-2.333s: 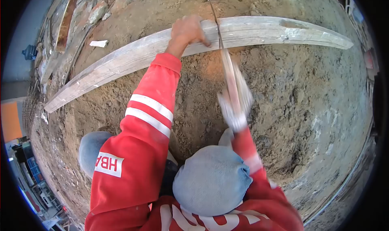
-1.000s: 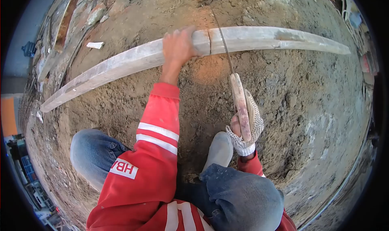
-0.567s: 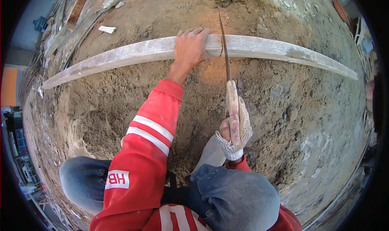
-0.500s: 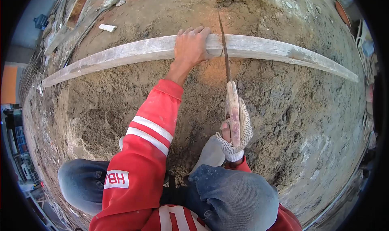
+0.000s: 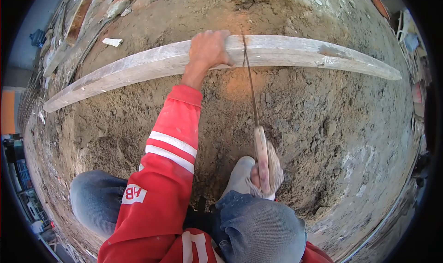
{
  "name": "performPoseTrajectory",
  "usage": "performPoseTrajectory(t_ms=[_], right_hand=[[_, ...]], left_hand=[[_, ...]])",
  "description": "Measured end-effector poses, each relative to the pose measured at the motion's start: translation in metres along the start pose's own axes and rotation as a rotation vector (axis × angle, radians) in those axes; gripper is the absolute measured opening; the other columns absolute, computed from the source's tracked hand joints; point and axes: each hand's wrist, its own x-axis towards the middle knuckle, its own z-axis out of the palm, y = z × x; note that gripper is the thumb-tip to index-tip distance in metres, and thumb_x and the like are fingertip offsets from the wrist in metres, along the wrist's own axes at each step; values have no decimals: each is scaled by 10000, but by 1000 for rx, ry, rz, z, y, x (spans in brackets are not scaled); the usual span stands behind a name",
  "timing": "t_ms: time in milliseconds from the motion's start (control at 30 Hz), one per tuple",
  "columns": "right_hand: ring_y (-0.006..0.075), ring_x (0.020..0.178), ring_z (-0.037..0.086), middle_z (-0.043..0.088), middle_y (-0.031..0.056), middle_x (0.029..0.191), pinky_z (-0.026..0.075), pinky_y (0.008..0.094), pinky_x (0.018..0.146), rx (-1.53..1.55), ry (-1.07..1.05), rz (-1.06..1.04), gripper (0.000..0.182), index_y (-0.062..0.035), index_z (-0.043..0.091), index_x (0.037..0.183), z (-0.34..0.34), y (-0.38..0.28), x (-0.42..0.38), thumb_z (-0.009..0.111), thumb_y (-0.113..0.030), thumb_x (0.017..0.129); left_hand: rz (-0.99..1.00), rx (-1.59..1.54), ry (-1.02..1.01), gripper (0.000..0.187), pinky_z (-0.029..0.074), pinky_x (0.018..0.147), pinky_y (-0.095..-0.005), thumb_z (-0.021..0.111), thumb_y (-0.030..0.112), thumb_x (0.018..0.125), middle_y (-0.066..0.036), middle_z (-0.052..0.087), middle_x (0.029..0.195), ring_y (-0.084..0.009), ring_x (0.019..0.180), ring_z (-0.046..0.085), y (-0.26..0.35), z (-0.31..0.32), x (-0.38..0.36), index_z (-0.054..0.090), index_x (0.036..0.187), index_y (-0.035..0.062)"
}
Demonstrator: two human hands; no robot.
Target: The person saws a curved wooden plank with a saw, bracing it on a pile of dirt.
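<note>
A long whitish wooden beam (image 5: pixel 286 50) lies across the view above the soil. My bare left hand (image 5: pixel 208 50) is wrapped over its top edge, just left of a saw cut, with the thumb on the near side. The thin blade of a handsaw (image 5: pixel 252 90) crosses the beam at that cut, its tip at the far edge. My right hand (image 5: pixel 270 173), in a white knitted glove and somewhat blurred, is closed around the saw's pale, worn handle, close to my knee.
Rough brown soil (image 5: pixel 161 120) surrounds the beam. A white scrap (image 5: pixel 112 42) lies at the upper left near planks and stones. My denim-covered knees (image 5: pixel 265 228) are at the bottom. A reddish object (image 5: pixel 380 5) is at the upper right.
My right hand has drawn the saw back toward my body, so less blade extends past the beam. The beam and my left hand appear slightly further left in view.
</note>
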Motion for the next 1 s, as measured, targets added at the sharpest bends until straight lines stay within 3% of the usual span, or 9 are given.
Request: performPoseTrajectory(t_ms=[33,100,267,300,367,433,500,900,1000], right_hand=[[331,1297,615,591,154,1449,524,433,1016,-8,-3,-10,560,-59,507,1494,10,-9,-3,681,-63,962],[294,1232,650,603,140,1441,540,450,956,-732,-176,-1254,629,-49,468,1525,32,-30,7,708,-72,943],[205,1197,631,635,126,1407,529,388,974,-923,32,-1755,588,-17,537,1482,136,-97,121,691,-10,914],[216,1113,650,678,109,1277,534,395,964,-670,-175,-1274,566,-6,553,1456,156,-107,113,706,-36,913],[151,917,651,684,83,1131,565,315,792,-911,-15,-1680,530,-12,534,1478,152,-110,107,672,-70,970],[61,779,603,680,66,1084,507,213,601,-779,-135,-1432,482,-20,511,1500,112,-76,102,608,-105,1036],[317,1185,646,585,175,1466,516,439,970,-659,-165,-1053,628,-62,530,1499,60,-25,73,687,-14,893],[295,1251,634,582,160,1497,493,406,1042,-755,-80,-1803,501,-31,524,1505,154,-113,135,591,-145,1021],[410,1408,509,488,231,1557,409,509,1165,-1068,-108,-1266,770,-138,479,1552,92,-69,56,696,-78,816]], left_hand=[[0,-15,-28,600,570,825,-493,969,392,580,-183,761,978,-378,979,733,-1,1,2,723,1041,96],[-23,-27,-15,592,568,834,-494,968,381,587,-186,760,970,-382,974,733,1,1,-1,721,1043,97],[2,-48,114,565,558,864,-499,966,346,605,-184,758,961,-382,961,736,3,13,-14,713,1046,99],[5,-57,75,560,556,873,-502,965,339,606,-181,758,962,-377,958,737,2,11,-13,711,1046,103],[-4,-85,55,556,553,882,-505,964,332,608,-178,758,963,-373,955,738,-1,8,-11,708,1047,106],[-1,-103,2,540,556,883,-497,964,314,606,-183,758,983,-365,963,740,-2,3,-8,720,1043,110],[-12,-122,-16,527,556,886,-493,962,304,610,-184,759,983,-363,967,741,-4,-1,-4,726,1040,111],[-19,-122,-63,595,573,840,-485,973,334,549,-185,761,966,-382,966,733,-4,-10,0,743,1045,101],[-19,-135,-185,621,576,848,-479,983,357,528,-176,768,998,-376,987,736,-11,-14,23,756,1045,99]])
